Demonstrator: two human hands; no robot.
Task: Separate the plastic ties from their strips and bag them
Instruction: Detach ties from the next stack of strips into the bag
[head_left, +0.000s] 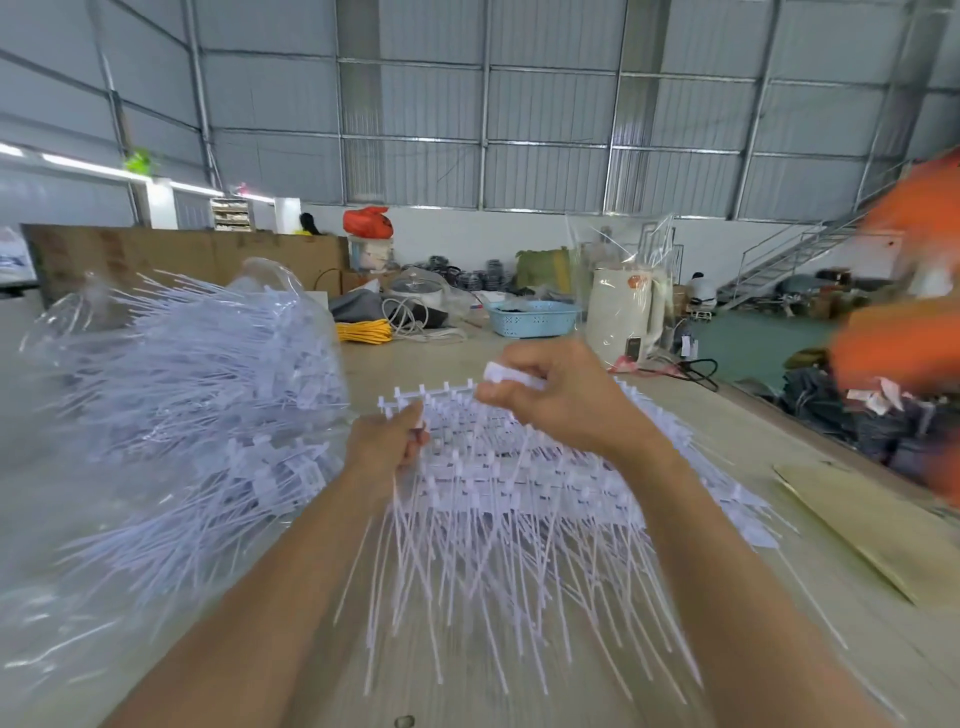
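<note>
Over the pile of strips (519, 483) on the table, left hand (387, 447) grips ties, right hand (561, 400) pinches one head; better to twist off cleanly, then drop into the bag (171, 395) beside

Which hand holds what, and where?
Left hand grips the tie strip at its left end; right hand pinches one tie's head at the strip's right.

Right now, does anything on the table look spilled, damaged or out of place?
Nothing stands out. Both hands, left hand and right hand, grip white plastic tie strips; the clear plastic bag holds loose ties.
</note>
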